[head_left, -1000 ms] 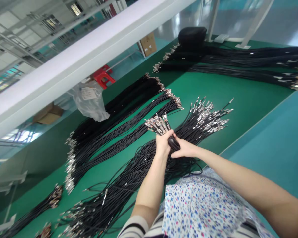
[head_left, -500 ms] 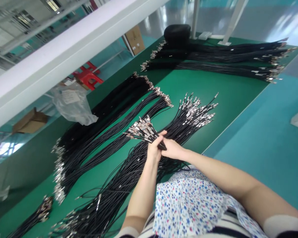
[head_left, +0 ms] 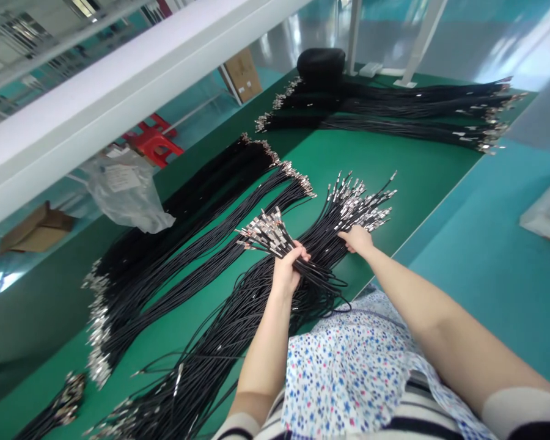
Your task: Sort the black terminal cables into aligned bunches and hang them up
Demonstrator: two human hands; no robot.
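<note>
My left hand [head_left: 288, 269] is closed around a bundle of thin black cables [head_left: 275, 239], whose silvery and coppery metal ends fan out up and to the left. The rest of that bundle loops down over a large loose pile of the same cables [head_left: 238, 318] on the green table. My right hand [head_left: 358, 239] is at the right edge of the pile, just below its silvery cable ends [head_left: 362, 205]. Its fingers are curled in a pinch at a black cable there; the fingertips are partly hidden.
Sorted rows of black cables [head_left: 178, 244] lie to the left, more cable rows [head_left: 376, 101] at the back of the green table [head_left: 421, 165]. A clear plastic bag [head_left: 128, 189] hangs near a white beam [head_left: 132, 91]. A red stool [head_left: 153, 140] stands beyond.
My right hand has left the bundle at my left hand and moved right to the pile's cable ends. The left hand keeps its hold, and cable tails now hang loose below it.
</note>
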